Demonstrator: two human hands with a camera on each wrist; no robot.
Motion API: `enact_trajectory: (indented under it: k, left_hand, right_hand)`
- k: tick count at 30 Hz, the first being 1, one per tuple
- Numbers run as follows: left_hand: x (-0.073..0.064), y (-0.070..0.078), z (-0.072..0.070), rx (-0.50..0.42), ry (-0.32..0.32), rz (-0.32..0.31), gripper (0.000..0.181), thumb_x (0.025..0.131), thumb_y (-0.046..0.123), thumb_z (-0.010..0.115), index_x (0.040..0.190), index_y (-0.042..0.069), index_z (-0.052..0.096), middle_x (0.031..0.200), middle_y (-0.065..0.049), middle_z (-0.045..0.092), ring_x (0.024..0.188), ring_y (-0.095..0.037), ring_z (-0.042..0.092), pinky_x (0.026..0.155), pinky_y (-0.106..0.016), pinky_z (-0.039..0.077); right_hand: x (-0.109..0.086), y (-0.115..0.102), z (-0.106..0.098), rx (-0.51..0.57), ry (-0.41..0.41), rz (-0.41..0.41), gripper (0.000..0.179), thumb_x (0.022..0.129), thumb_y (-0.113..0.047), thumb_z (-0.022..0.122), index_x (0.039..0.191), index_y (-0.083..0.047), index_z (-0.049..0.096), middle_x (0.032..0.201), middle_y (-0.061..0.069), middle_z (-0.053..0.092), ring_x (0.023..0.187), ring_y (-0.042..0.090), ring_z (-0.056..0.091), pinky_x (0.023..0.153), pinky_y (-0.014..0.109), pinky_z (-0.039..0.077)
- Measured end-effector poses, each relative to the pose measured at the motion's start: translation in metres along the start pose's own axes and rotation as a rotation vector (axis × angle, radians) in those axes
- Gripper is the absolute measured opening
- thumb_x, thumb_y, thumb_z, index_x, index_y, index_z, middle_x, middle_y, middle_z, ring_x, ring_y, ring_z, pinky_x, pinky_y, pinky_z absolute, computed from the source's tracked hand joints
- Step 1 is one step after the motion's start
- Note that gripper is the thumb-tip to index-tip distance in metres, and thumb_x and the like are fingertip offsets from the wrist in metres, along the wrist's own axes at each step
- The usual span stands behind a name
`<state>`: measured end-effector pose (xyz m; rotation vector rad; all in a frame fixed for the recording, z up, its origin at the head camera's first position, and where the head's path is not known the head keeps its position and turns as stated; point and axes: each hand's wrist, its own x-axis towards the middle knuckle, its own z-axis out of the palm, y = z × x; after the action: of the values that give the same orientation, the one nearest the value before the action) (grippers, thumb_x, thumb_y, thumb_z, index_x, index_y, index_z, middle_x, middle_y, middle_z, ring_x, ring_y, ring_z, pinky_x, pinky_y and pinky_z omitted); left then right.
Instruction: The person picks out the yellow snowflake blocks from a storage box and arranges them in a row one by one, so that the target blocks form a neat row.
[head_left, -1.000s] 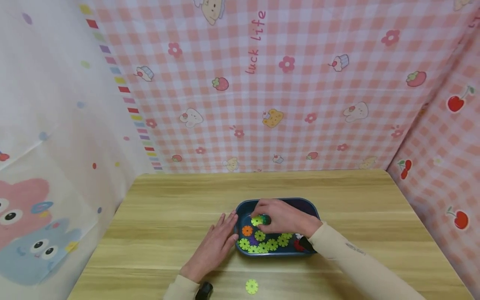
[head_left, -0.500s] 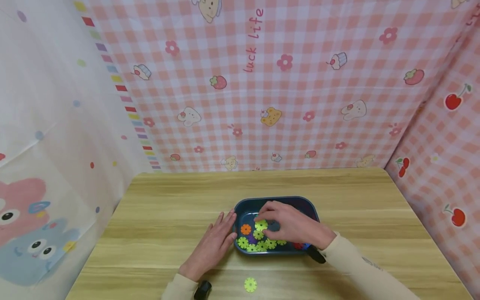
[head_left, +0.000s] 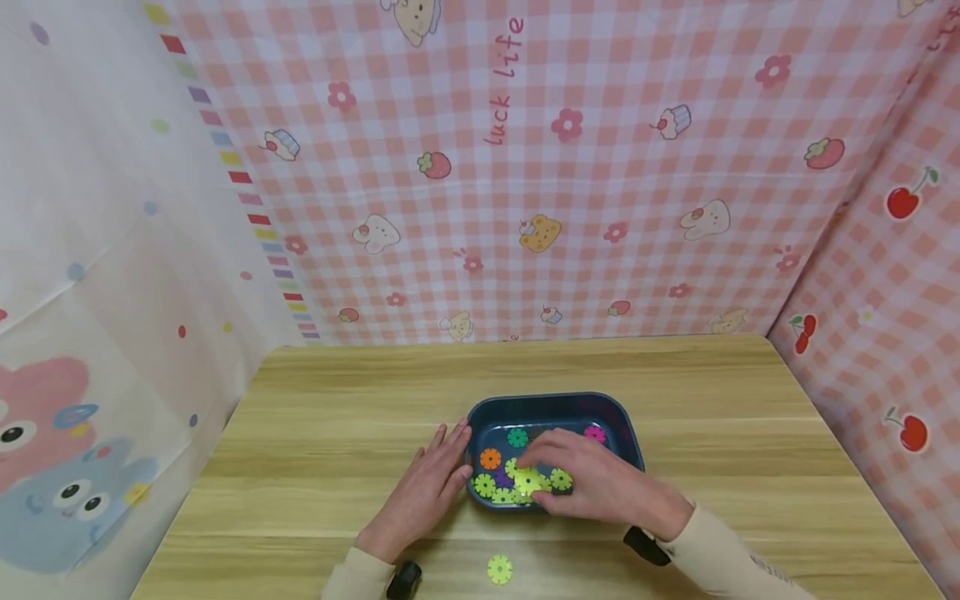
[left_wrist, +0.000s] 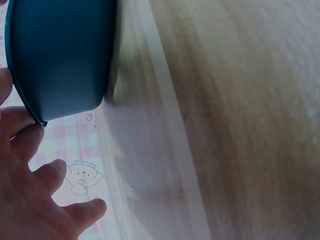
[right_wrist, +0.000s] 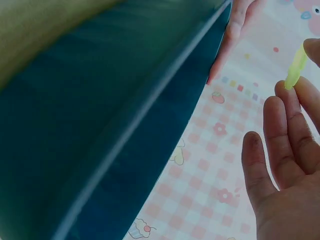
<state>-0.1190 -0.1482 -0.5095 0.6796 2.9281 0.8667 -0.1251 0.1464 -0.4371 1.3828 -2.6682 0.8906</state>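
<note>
A dark blue tray (head_left: 555, 398) on the table holds several snowflake discs, mostly yellow-green, along its near side. Over that side my right hand (head_left: 600, 483) pinches a yellow-green snowflake disc (right_wrist: 296, 69) between thumb and fingertips; the right wrist view has it edge-on, above the rim. My left hand (head_left: 420, 496) lies at the tray's left end, its extended fingers touching the rim, as the left wrist view also has it. An orange disc (head_left: 490, 458), a green disc (head_left: 517, 437) and a pink disc (head_left: 595, 434) lie in the tray. My right hand hides the tray's near right part.
One yellow-green disc (head_left: 499, 570) lies alone on the wooden table (head_left: 337, 417), in front of the tray. Behind the table hangs a pink checked cloth (head_left: 480, 192), with more printed cloth at both sides.
My right hand has moved toward me and a little right, from the tray's middle to its near side, with a yellow-green snowflake disc in its fingers. My left hand has stayed at the rim.
</note>
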Motion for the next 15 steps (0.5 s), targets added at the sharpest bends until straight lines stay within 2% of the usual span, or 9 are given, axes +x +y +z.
enact_trajectory:
  k: [3, 9, 15]
  left_hand:
    - [0.0, 0.0, 0.001, 0.008, 0.0, -0.003, 0.057, 0.111, 0.032, 0.046, 0.162, 0.01, 0.034, 0.171, -0.001, 0.024, 0.156, -0.036, 0.02, 0.117, -0.071, 0.026]
    - [-0.001, 0.001, 0.0, 0.018, 0.0, -0.001, 0.057, 0.112, 0.034, 0.045, 0.163, 0.01, 0.034, 0.171, -0.002, 0.024, 0.156, -0.036, 0.02, 0.117, -0.071, 0.026]
    - [0.0, 0.0, 0.0, 0.015, 0.008, 0.003, 0.057, 0.111, 0.032, 0.047, 0.162, 0.01, 0.034, 0.17, -0.003, 0.025, 0.156, -0.038, 0.021, 0.116, -0.071, 0.026]
  right_hand:
    - [-0.005, -0.003, 0.003, 0.0, 0.009, -0.011, 0.028, 0.094, -0.028, 0.079, 0.119, -0.018, 0.072, 0.122, -0.008, 0.066, 0.115, 0.011, 0.061, 0.098, 0.037, 0.056]
    - [-0.015, -0.005, 0.011, -0.021, 0.086, -0.115, 0.022, 0.092, -0.027, 0.082, 0.111, -0.022, 0.074, 0.118, -0.01, 0.066, 0.109, 0.008, 0.062, 0.093, 0.033, 0.057]
    - [-0.024, -0.01, 0.017, -0.023, 0.109, -0.155, 0.022, 0.09, -0.024, 0.083, 0.11, -0.023, 0.073, 0.118, -0.01, 0.066, 0.107, 0.007, 0.062, 0.092, 0.03, 0.057]
